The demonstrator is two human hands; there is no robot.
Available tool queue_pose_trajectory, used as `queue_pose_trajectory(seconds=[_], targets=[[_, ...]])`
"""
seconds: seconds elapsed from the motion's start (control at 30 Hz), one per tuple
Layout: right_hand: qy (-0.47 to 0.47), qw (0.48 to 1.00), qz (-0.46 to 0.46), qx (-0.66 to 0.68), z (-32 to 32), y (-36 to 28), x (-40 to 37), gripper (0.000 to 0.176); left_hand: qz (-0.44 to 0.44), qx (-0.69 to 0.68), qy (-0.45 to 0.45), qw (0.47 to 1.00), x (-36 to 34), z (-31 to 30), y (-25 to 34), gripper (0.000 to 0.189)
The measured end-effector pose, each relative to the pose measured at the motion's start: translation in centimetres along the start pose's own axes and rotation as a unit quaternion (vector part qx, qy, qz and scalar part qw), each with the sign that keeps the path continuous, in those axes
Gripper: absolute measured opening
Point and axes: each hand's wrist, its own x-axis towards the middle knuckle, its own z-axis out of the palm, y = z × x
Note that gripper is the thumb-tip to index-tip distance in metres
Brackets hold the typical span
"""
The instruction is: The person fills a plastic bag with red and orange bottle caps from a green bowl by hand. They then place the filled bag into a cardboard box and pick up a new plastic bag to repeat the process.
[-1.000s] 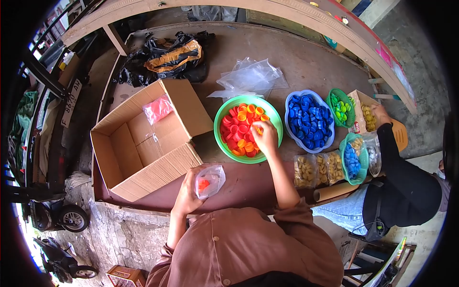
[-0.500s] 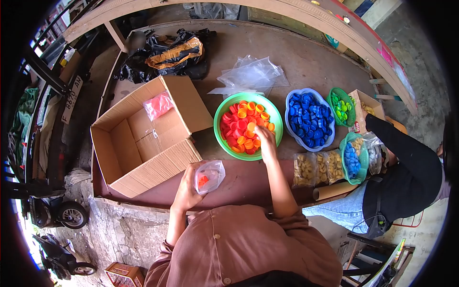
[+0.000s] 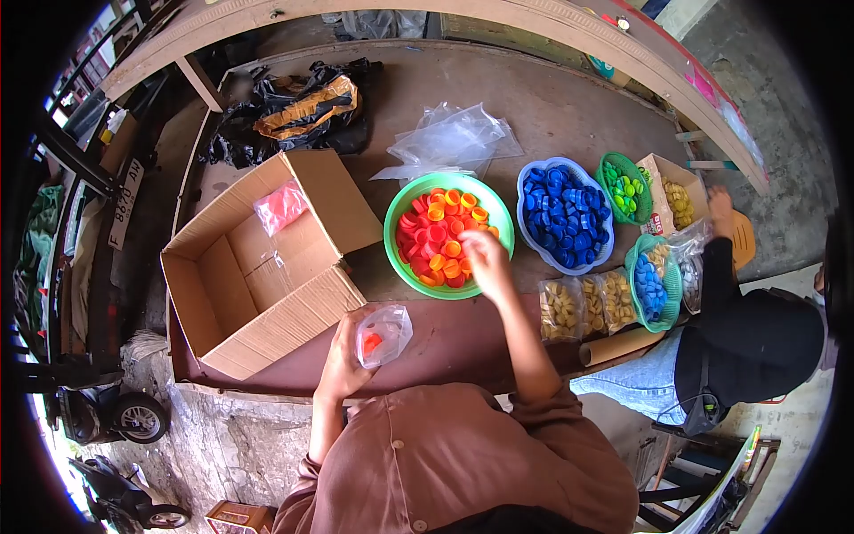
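My left hand (image 3: 342, 360) is wrapped round a small clear plastic bag (image 3: 391, 334), held upright at the table's front edge. A few orange-red bottle caps (image 3: 371, 342) lie inside it. Over the right side of a light green bowl (image 3: 509, 238) is my right hand (image 3: 490, 265), its fingers drawn together close to the caps. What the fingertips hold, if anything, I cannot make out. Red and orange bottle caps (image 3: 434, 234) fill much of the bowl.
Left of the bowl stands an open cardboard box (image 3: 285, 334) containing a pink-red packet (image 3: 281, 210). Clear plastic bags (image 3: 454, 138) lie behind the bowl. To the right are a basin of blue caps (image 3: 531, 182), bagged yellow caps (image 3: 560, 307) and a person in black (image 3: 747, 343).
My right hand has lifted slightly and drawn back toward the bowl's right side. My left hand still holds the bag. The person's hand at right has moved away from the small box.
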Motion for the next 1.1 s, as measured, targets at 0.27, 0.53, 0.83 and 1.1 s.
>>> queue_pose_trajectory(seconds=[0.27,0.53,0.83,1.1], targets=[[-0.045,0.946,0.2,-0.251,0.7,6.9,7.8,0.062,-0.007,0.0,0.002,1.0,0.2,-0.1,0.0,0.063],[-0.053,0.978,0.193,0.06,3.1,3.9,7.0,0.061,-0.008,0.003,0.025,1.0,0.4,-0.2,0.5,0.061],[-0.089,0.915,-0.162,-0.36,8.4,-0.7,-1.7,0.024,-0.013,-0.006,0.008,1.0,0.4,-0.1,0.1,0.062],[-0.09,0.892,-0.194,-0.399,3.9,1.8,1.5,0.011,0.0,-0.012,0.018,1.0,0.3,0.0,-0.8,0.062]])
